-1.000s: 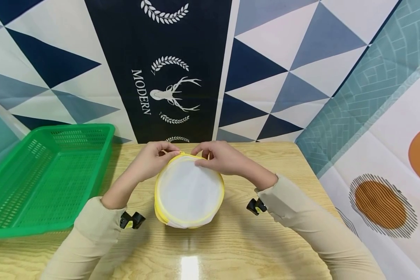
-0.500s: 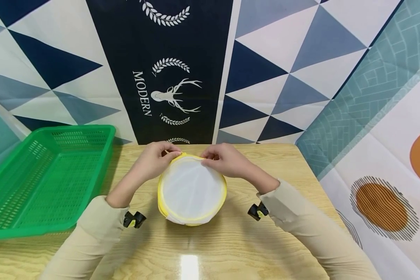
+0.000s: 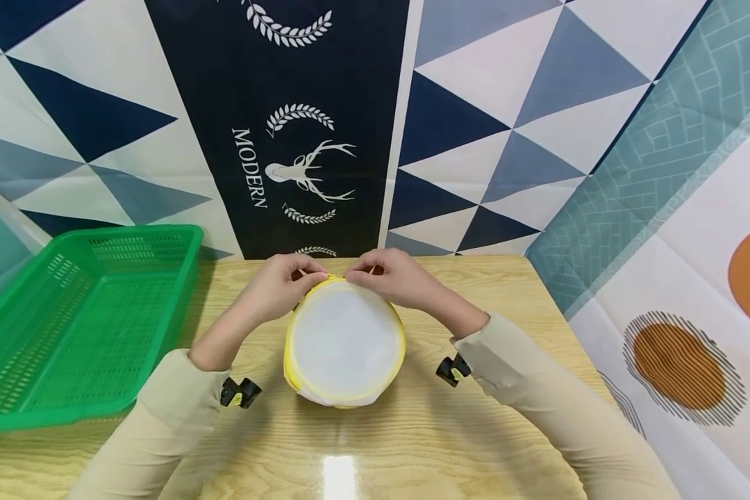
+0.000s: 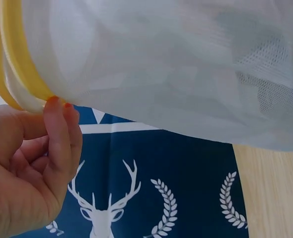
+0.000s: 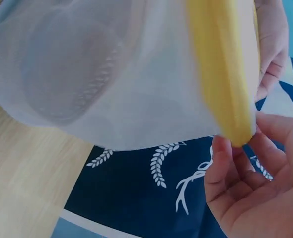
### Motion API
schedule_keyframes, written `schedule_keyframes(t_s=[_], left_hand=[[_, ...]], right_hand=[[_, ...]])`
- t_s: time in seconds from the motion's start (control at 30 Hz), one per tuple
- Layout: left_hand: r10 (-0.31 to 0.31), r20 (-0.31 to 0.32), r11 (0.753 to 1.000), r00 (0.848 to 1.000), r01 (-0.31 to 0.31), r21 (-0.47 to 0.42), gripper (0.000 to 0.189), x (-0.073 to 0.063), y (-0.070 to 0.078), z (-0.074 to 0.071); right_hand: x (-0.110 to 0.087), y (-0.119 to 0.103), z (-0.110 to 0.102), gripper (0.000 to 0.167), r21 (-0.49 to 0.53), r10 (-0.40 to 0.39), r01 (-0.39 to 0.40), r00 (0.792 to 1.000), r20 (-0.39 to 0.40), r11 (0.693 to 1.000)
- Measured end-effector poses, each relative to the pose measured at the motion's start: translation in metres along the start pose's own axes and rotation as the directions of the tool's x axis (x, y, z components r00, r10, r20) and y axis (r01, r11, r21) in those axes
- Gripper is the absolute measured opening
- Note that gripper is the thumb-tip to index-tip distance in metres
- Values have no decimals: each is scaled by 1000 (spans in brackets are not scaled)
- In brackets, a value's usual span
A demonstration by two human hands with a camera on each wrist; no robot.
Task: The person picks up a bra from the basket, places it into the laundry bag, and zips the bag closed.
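Note:
A round white mesh laundry bag [image 3: 345,344] with a yellow zipped rim faces up over the table in the head view. At its far edge my left hand [image 3: 282,286] pinches the yellow rim between thumb and fingers. Just to the right, my right hand [image 3: 392,276] pinches the same rim, its fingertips close to the left ones. The left wrist view has my left hand [image 4: 37,158] gripping the yellow trim beside the white mesh side. In the right wrist view, thumb and fingers of my right hand [image 5: 258,176] hold the lower end of the yellow band.
A green plastic basket [image 3: 109,333] with perforated sides stands on the left of the wooden table [image 3: 475,430]. Behind the table rises a wall cloth [image 3: 325,83] with triangles and a deer print. Another patterned cloth [image 3: 681,312] hangs at the right.
My right hand first slid right along the rim, then came back left, closer to my left hand. The bag has shifted slightly right, and my left hand keeps its pinch.

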State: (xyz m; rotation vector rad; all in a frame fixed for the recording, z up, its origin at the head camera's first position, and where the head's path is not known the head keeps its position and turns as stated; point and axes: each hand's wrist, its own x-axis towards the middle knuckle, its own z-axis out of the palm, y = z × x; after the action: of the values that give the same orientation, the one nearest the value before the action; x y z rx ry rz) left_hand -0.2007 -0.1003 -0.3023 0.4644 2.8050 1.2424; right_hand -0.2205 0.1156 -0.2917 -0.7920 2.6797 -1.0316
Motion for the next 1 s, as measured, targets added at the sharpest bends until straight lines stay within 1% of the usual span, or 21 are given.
schedule_keyframes(t_s=[0.1,0.23,0.3,0.37,0.47,0.53,0.77,0.83,0.87,1.0], left_hand=[[27,20,1000,999,-27,-9,18,0,3,2],[58,6,998,998,-58,32,16,-1,6,4],[71,1,996,997,-71,50,15,-1,8,4],[92,2,994,996,-92,63,14,-1,9,4],[133,6,988,991,-133,74,13,-2,10,5],[157,8,985,988,-157,76,12,-2,11,6],[217,-7,971,976,-215,103,11,-2,7,6],[214,-9,971,977,-212,109,11,-1,5,5],[202,-9,974,979,-200,108,11,-1,3,5],[109,20,993,994,-110,43,13,-2,-2,2]], right_hand=[[4,-1,-1,19,8,-29,28,999,36,1000],[7,-2,-3,20,-4,-38,39,995,87,999],[8,-3,-4,20,-20,-31,33,992,121,999],[8,-3,-4,19,-37,-40,46,987,158,998],[7,-3,-4,17,-63,-65,79,980,190,995],[7,-3,-3,16,-74,-82,98,978,192,992],[3,0,-3,16,-81,-101,116,981,166,990],[3,2,-3,17,-77,-95,109,982,161,991],[2,3,-3,18,-73,-86,99,984,158,992],[1,6,-5,18,-37,-51,57,988,148,998]])
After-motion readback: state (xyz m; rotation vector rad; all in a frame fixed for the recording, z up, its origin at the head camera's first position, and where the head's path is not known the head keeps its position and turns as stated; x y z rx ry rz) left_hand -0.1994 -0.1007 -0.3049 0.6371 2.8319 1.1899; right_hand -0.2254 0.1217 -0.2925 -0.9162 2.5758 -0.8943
